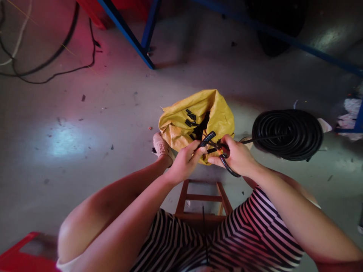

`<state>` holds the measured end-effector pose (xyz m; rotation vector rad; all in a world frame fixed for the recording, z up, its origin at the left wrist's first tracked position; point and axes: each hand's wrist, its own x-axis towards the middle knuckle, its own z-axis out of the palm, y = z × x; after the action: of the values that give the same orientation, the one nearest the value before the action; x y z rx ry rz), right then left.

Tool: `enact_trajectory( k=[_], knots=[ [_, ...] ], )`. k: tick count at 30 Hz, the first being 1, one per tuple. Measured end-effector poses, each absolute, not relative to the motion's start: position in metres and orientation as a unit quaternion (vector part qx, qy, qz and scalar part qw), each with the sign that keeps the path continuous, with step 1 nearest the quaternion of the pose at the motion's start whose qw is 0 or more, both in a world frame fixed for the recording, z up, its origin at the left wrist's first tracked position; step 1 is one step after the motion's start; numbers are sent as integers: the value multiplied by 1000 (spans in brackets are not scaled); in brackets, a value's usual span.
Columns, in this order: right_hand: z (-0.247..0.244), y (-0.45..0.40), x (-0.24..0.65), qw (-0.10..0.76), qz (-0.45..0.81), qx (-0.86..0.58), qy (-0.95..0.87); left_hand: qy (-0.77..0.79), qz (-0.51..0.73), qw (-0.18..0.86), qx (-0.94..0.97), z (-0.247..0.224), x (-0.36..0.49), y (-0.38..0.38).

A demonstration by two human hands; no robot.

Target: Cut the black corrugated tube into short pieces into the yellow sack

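Pinching a short length of black ribbed tubing [209,138] between thumb and fingers, the left hand [187,159] is closed on it above the mouth of a yellow bag [195,101]. The right hand [237,153], close beside it, is curled around a pair of scissors [220,151] — dark handles, a spot of orange near the pivot — with one handle loop hanging below the fingers; whether the blades are apart or together I cannot tell. A thin black tube [262,138] runs from the right hand across to a large black coil [287,148] lying on the floor to the right. Inside the yellow bag, whose rim stands open and crumpled, short black pieces [191,115] lie against the folds. A light shoe [161,145] is planted just beside the bag on the left, and nearer the body come the rungs of a wooden stool [204,197] and the black-and-white striped clothing [249,241] over the person's lap. Farther out, dark cables [58,53] loop across the grey floor [121,113] at upper left, a blue metal frame [126,28] crosses the top — red plastic behind it — and a red object [17,254] shows at the lower left corner.
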<state>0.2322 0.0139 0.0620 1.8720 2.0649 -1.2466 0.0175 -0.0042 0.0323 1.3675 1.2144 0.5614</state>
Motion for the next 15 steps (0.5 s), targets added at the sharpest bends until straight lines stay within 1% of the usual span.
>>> enact_trajectory(
  k=[8, 15],
  knots=[
    [63, 12, 232, 43, -420, 569, 706, 500, 179, 524, 666, 29, 18, -4],
    [58, 11, 232, 71, -403, 547, 731, 475, 109, 501, 715, 25, 16, -4]
  ],
)
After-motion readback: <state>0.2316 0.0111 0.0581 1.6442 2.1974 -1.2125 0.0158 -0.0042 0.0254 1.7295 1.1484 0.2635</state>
